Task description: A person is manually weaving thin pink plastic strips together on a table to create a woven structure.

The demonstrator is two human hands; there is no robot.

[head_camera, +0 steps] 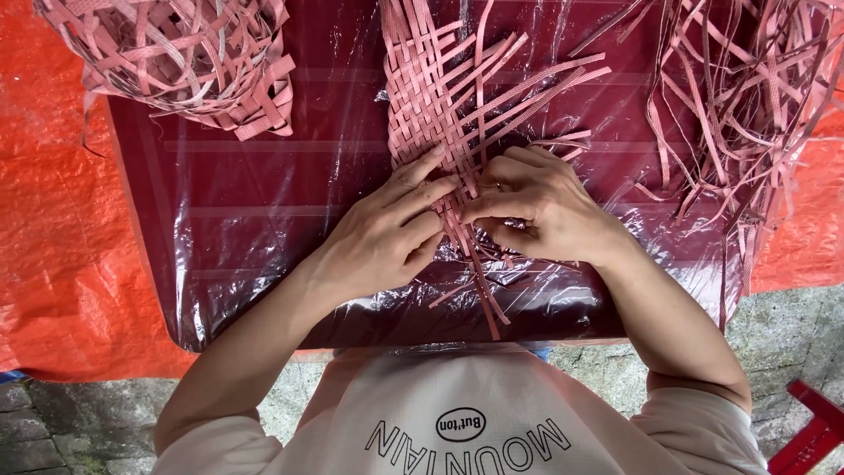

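a woven pink strip mat (431, 88) is laid on a dark red board (255, 220) covered with clear plastic film (229, 264); the mat runs from the top edge of the view down to the middle, where both hands are met on its near end. the left hand (387, 233) is pressed flat-ish on the weave, fingers (422, 167) stretched forward and slightly curled, strips pinned under them; no full grip is seen. the right hand (536, 207) is curled, fingertips (470, 211) pinched on a pink strip at the mat's near edge, touching the left hand's fingertips. loose strip ends (479, 299) are seen sticking out below the hands toward the body. unwoven strips (536, 84) are fanned out to the right from the woven part. a second woven piece (185, 57), looser and rounded, is lying at the board's top left corner, well apart from the hands. a tangled pile of loose pink strips (747, 97) is spread on the right side of the board. the board is set on an orange tarp (53, 220). stone paving (61, 422) is seen at the bottom, and a red object (813, 431) is partly visible at the bottom right corner. a light shirt (466, 413) is worn by the person.
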